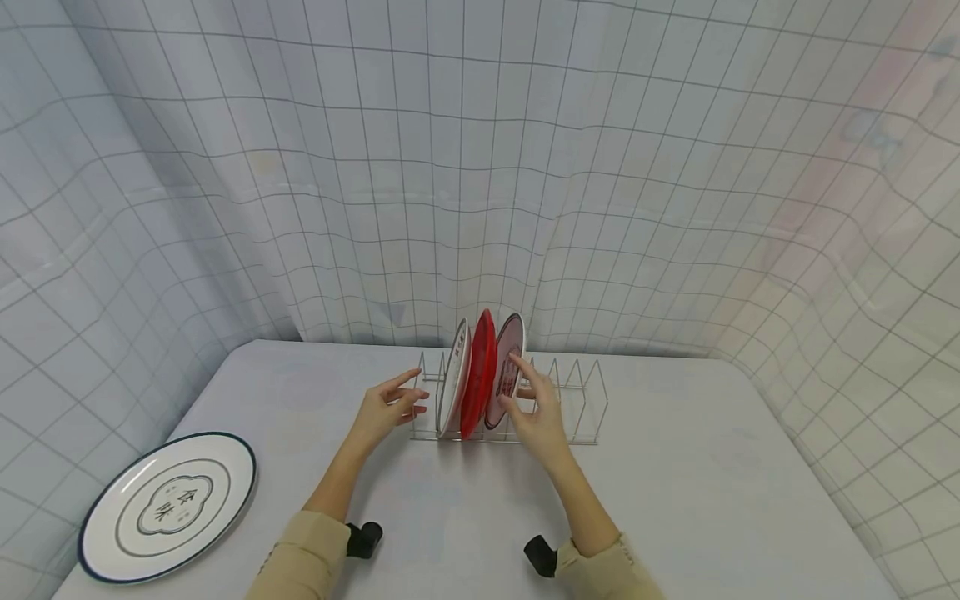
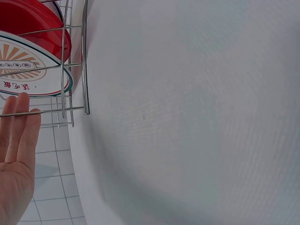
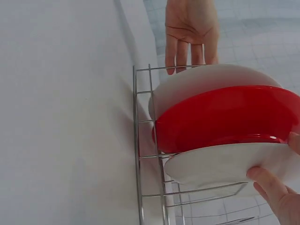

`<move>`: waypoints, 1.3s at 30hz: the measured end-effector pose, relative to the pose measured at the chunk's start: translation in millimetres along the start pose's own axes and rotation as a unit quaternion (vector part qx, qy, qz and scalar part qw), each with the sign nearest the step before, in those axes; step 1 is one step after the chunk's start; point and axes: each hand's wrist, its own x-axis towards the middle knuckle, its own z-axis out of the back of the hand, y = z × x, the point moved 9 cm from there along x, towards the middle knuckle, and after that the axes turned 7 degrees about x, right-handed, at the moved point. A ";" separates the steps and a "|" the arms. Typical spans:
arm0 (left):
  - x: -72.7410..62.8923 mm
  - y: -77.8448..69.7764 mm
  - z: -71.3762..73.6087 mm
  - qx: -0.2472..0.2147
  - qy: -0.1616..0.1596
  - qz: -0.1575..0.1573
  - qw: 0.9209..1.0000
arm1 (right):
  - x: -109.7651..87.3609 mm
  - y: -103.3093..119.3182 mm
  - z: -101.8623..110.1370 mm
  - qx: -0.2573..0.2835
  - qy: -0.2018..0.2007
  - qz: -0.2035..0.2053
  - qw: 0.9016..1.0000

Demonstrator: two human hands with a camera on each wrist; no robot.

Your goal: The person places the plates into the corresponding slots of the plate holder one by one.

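Observation:
A wire dish rack (image 1: 588, 417) holds several plates on edge. From left to right stand a white plate (image 1: 452, 383) with a printed sunburst (image 2: 49, 84), a deep red dish (image 1: 480, 375) and a white plate with a dark rim and red print (image 1: 510, 342). My right hand (image 1: 543, 421) pinches the red-printed plate by its near side, thumb on its pale back (image 3: 211, 164) and a finger over the edge beside the red dish. My left hand (image 1: 382, 412) is at the rack's left end, fingers extended by the end wires, holding nothing.
A large white oval plate (image 1: 217, 525) with a dark rim and black characters lies flat at the table's left front. Vacant rack slots extend right of the held plate. Grid-patterned white curtains (image 1: 480, 167) enclose the table (image 1: 675, 500) at the back and sides.

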 end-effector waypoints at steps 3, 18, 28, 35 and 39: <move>0.0 0.3 -0.2 0.001 0.000 0.000 1.000 | -3.5 -5.9 -2.7 0.004 -0.001 -0.004 1.000; -1.5 1.9 0.7 -0.001 0.004 0.010 1.000 | -19.2 -17.9 -9.1 0.047 0.016 -0.020 0.999; -1.2 5.0 2.3 -0.008 -0.014 0.010 1.000 | -22.7 -24.6 -10.7 0.065 0.022 -0.053 0.996; -19.2 -3.4 29.2 -0.009 -0.088 -0.026 0.996 | -14.3 -26.9 6.1 0.030 -0.055 -0.001 0.998; -44.8 -6.8 63.8 -0.046 -0.153 -0.045 0.986 | -6.1 2.0 7.6 0.057 -0.077 0.084 0.992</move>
